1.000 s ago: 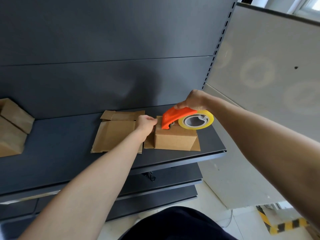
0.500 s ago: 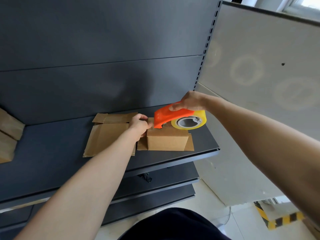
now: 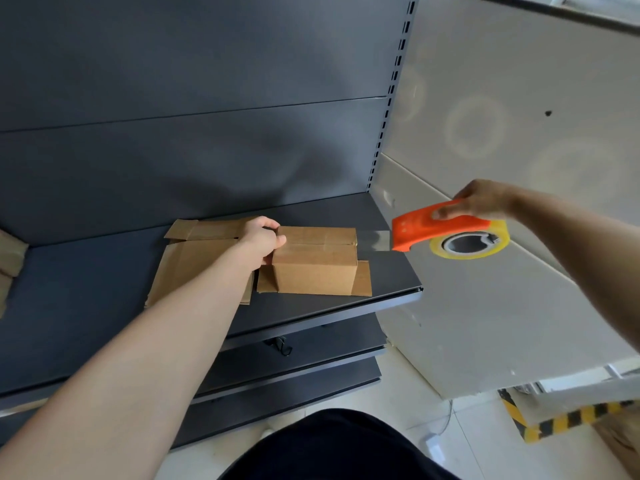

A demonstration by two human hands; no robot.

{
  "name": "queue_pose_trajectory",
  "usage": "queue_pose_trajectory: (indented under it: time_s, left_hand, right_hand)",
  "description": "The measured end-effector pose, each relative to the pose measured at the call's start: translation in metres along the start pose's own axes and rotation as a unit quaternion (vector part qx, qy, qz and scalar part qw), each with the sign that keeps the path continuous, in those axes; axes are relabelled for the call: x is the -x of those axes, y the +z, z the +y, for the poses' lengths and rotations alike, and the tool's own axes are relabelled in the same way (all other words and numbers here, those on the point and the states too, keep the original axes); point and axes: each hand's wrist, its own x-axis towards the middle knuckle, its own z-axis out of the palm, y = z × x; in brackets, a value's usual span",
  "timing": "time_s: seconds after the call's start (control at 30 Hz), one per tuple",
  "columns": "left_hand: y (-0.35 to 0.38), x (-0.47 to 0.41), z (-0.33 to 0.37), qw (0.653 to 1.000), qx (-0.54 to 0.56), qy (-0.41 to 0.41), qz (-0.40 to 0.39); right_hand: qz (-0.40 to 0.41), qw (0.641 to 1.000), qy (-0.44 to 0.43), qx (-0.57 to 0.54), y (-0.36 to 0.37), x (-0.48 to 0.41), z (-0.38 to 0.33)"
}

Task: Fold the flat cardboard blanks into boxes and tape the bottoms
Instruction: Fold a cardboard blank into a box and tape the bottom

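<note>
So from my end the cardboard box (image 3: pixel 315 268) sits folded on the shelf (image 3: pixel 86 289), left hand (image 3: pixel 261 242) gripping its end, right hand (image 3: pixel 481 200) clutching the tape dispenser (image 3: pixel 433 230), strip (image 3: pixel 374 240) stretched off the seam but uncut, flat blanks (image 3: pixel 194 268) left to do beside it.

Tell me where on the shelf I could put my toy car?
The widest bare patch of shelf lies between the cardboard at the left edge and the flat blanks. A thin strip runs behind the box. It is crowded round the box: left hand, stretched tape, tape dispenser in the right hand.
</note>
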Motion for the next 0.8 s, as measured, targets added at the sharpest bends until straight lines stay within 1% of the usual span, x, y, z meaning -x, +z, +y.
queue_pose_trajectory:
  time_s: [0.43, 0.63, 0.8]
  left_hand:
    - [0.003, 0.003, 0.0, 1.0, -0.008, 0.0, 0.023]
    - [0.002, 0.007, 0.002, 1.0, 0.01, -0.002, 0.019]
    - [0.001, 0.008, 0.002, 1.0, 0.009, -0.001, 0.018]
  right_hand:
    - [-0.037, 0.995, -0.015, 0.091, 0.043, -0.018, -0.027]
    - [-0.031, 0.994, -0.035, 0.103, 0.067, -0.025, -0.053]
    - [-0.013, 0.994, -0.044, 0.1, 0.075, -0.03, -0.062]
